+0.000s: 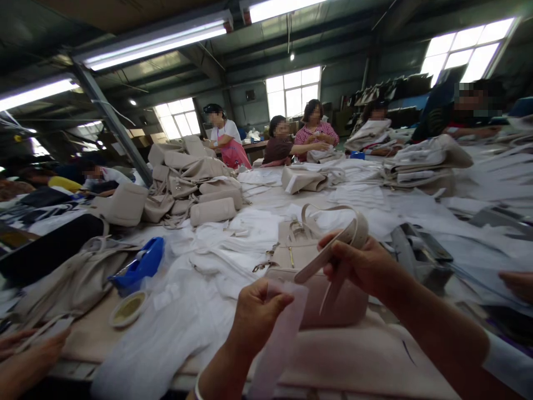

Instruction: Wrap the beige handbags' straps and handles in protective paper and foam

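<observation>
My left hand pinches the top of a thin white translucent strip, which hangs down toward the table edge. To its right, my right hand is closed around a beige strap with punched holes; part of the strap loops above the hand and its ends point down to the left. Just behind both hands stands a beige handbag with a gold zipper and metal clasps at its left side. My right hand hides part of the bag.
White wrapping sheets spread across the table. A blue tape dispenser and a tape roll lie left; a grey metal dispenser is right. Beige bags pile up behind. Another person's hands work at lower left; co-workers are across the table.
</observation>
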### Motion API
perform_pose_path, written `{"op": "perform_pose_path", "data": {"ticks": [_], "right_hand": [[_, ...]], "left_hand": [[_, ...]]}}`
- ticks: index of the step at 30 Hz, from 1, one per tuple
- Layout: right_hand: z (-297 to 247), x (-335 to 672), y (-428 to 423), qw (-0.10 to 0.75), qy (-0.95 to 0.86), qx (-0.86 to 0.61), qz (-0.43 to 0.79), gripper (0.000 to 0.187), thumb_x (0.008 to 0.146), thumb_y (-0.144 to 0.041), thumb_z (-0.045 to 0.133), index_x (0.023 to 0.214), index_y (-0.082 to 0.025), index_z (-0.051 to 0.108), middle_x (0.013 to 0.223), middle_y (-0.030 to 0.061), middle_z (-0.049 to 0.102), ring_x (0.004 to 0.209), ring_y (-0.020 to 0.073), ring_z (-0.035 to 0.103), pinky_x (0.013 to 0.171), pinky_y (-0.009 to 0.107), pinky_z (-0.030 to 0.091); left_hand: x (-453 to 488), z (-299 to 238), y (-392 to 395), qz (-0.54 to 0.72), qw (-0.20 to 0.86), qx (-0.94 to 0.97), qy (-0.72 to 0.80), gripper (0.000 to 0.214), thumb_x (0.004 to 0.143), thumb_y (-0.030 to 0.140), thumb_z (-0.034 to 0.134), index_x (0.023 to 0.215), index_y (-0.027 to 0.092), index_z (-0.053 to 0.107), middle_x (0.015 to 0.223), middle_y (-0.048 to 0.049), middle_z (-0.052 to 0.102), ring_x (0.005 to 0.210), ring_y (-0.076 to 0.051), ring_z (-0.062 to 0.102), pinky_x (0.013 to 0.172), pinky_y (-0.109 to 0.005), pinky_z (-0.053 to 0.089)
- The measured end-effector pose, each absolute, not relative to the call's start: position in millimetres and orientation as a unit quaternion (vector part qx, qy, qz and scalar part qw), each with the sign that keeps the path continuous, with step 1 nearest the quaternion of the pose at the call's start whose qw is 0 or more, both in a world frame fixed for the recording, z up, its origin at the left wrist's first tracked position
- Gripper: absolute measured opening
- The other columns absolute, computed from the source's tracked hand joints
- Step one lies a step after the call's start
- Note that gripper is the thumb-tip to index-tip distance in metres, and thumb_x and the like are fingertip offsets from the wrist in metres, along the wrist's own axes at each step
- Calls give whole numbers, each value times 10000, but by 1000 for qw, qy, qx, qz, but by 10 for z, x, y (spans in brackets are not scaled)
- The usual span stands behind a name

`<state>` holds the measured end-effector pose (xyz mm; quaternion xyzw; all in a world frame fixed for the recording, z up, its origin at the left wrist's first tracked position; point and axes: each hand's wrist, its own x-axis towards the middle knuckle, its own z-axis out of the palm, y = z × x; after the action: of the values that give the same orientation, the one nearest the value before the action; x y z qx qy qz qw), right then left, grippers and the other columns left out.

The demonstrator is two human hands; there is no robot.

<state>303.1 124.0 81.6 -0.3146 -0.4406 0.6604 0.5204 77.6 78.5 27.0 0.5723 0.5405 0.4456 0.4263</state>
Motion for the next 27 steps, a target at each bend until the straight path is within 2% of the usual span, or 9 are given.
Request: {"op": "perform_pose_path", "data": {"ticks": [3,6,15,22,27], "right_hand": [[812,2948,1219,521,-474,-334,626,363,685,-413,843,877,-136,711,575,61,708,490,160,652,458,222,518],[773,2880,1192,516,-497,-337,611,338,722,-413,817,867,-130,703,553,45,695,459,142,630,427,203,493],[736,2829,1169,505,-527,-358,582,333,745,-415,796,867,-120,702,533,26,669,468,119,611,434,183,460],[732,2842,1165,501,-528,-367,579,365,730,-447,795,858,-121,693,530,24,658,467,120,595,438,196,443],[690,2805,1148,491,-530,-377,579,374,709,-447,808,844,-117,696,512,16,643,455,117,580,440,203,445]], "left_hand": [[804,284,735,435,419,588,538,172,732,292,768,652,164,684,615,23,598,607,-112,503,590,-220,399],[834,300,697,421,402,598,551,185,707,274,785,618,164,665,606,25,594,600,-111,503,583,-219,392],[884,326,685,415,354,617,567,209,672,251,810,576,156,650,585,22,596,596,-116,508,591,-229,387],[876,304,696,417,378,610,558,217,671,258,815,586,150,646,603,17,602,608,-119,507,588,-230,386],[857,292,702,416,373,610,562,299,669,276,821,547,156,575,552,49,502,564,-93,421,539,-219,332]]}}
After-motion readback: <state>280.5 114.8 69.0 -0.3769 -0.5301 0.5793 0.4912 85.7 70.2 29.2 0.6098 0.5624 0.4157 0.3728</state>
